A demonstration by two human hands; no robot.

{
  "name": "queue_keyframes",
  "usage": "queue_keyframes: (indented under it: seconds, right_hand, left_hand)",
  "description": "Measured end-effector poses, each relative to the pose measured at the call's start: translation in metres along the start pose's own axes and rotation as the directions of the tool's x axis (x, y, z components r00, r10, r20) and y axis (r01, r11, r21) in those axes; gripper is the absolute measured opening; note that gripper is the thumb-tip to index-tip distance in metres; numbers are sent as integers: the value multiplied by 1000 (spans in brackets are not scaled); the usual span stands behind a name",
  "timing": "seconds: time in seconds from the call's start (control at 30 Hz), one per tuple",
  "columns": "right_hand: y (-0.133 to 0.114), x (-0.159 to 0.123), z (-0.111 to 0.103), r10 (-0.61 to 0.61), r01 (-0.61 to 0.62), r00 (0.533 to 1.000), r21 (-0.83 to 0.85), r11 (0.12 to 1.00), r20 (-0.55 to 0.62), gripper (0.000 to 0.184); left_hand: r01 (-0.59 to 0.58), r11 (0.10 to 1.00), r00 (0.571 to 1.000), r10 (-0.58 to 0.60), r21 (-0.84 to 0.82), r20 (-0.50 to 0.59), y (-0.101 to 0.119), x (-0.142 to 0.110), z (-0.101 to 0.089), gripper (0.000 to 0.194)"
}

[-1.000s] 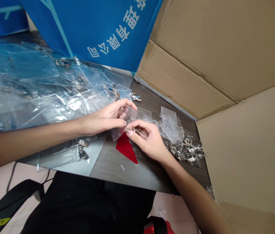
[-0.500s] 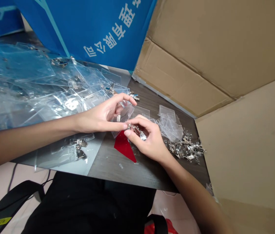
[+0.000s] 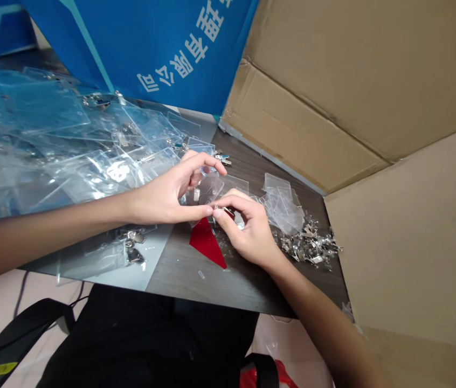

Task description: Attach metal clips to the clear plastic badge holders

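My left hand (image 3: 163, 196) pinches a clear plastic badge sleeve (image 3: 207, 188) between thumb and fingers, above the table. My right hand (image 3: 248, 231) grips a small metal clip (image 3: 220, 209) between thumb and forefinger, right at the sleeve's lower edge. Part of the clip is hidden by my fingers. Just below both hands lies a red triangular plastic sheet (image 3: 206, 245). To the right of my right hand sit a stack of clear sleeves (image 3: 282, 207) and a heap of metal clips (image 3: 309, 245).
A large pile of clear sleeves (image 3: 50, 156) covers the table's left side, with loose clips (image 3: 133, 242) near its front. The dark wood-grain table (image 3: 187, 275) ends in a front edge above my lap. A cardboard box flap (image 3: 406, 231) stands right, a blue printed board (image 3: 143, 48) behind.
The sleeve has risen and tilted up in my left hand. My right hand has brought the clip slightly up against the sleeve's edge. The view has shifted slightly.
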State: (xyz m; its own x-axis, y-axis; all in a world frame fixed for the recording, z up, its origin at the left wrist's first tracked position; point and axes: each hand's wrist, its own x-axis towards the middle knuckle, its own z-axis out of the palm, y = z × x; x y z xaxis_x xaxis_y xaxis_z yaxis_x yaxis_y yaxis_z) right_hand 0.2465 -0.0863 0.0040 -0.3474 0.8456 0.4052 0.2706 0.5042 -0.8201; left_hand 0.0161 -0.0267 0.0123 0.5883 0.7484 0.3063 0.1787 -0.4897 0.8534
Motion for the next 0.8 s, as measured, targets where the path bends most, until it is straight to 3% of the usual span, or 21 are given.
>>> queue_keyframes:
  seconds: [0.23, 0.4, 0.53, 0.57, 0.6, 0.63, 0.67, 0.7, 0.8]
  right_hand:
    - [-8, 1, 0, -43, 42, 999, -43, 998, -10, 13]
    - [-3, 5, -3, -16, 19, 997, -49, 999, 70, 12]
    - [6, 14, -43, 162, -143, 984, -215, 966, 77, 53]
    - [8, 17, -60, 248, -215, 968, -353, 911, 51, 48]
    - [11, 19, -78, 359, -307, 933, -527, 792, -5, 42]
    - [13, 20, -97, 494, -415, 863, -706, 574, -107, 35]
    - [15, 21, -116, 622, -509, 748, -802, 311, -233, 28]
    - [17, 21, -134, 676, -561, 667, -808, 180, -313, 23]
    - [27, 17, -177, 749, -628, 511, -778, -9, -421, 18]
  left_hand:
    - [-22, 999, 1000, 23, 25, -7, 0, -2, 4, 59]
    - [-14, 993, 994, 26, 117, -104, -3, 0, 5, 54]
    - [-28, 957, 988, 70, 289, -136, -11, 5, -7, 57]
    - [-46, 930, 985, 103, 364, -139, -12, 8, -13, 60]
    - [-59, 891, 979, 140, 450, -149, -12, 10, -19, 63]
    - [-64, 840, 969, 181, 538, -167, -11, 13, -26, 65]
    - [-56, 784, 959, 215, 619, -186, -10, 16, -34, 67]
    - [-36, 729, 952, 234, 684, -199, -8, 19, -43, 70]
    - [85, 602, 961, 161, 794, -225, -2, 25, -65, 77]
